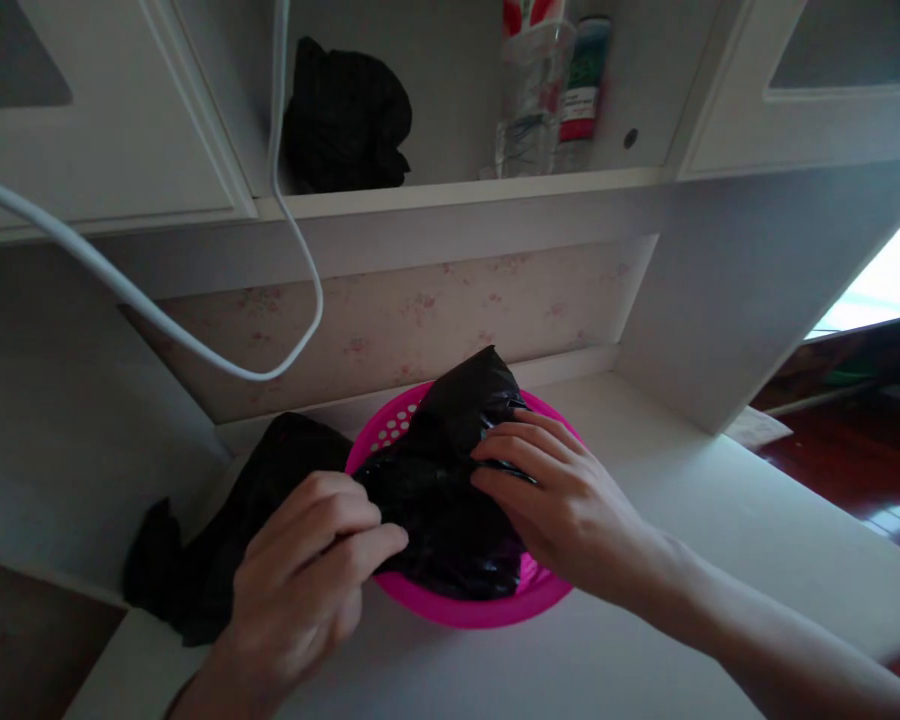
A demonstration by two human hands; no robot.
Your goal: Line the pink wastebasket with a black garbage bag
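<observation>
A black plastic bag (450,520) lies crumpled inside a pink perforated basket (465,612) on the white surface. My left hand (307,560) is closed at the bag's left side, its fingers pinching the plastic near the basket's rim. On the other side, my right hand (555,490) reaches over the rim with its fingers curled onto the bag's upper right part, gripping a fold. One corner of the bag sticks up above the basket's far edge. Another black bag or cloth (247,510) lies left of the basket, partly behind my left hand.
Overhead, an open shelf (450,195) holds a bunched black bundle (349,120), a clear plastic container (532,100) and a green and red can-like container (586,90). A white cable (195,345) hangs in a loop at the left. White side panels flank the surface.
</observation>
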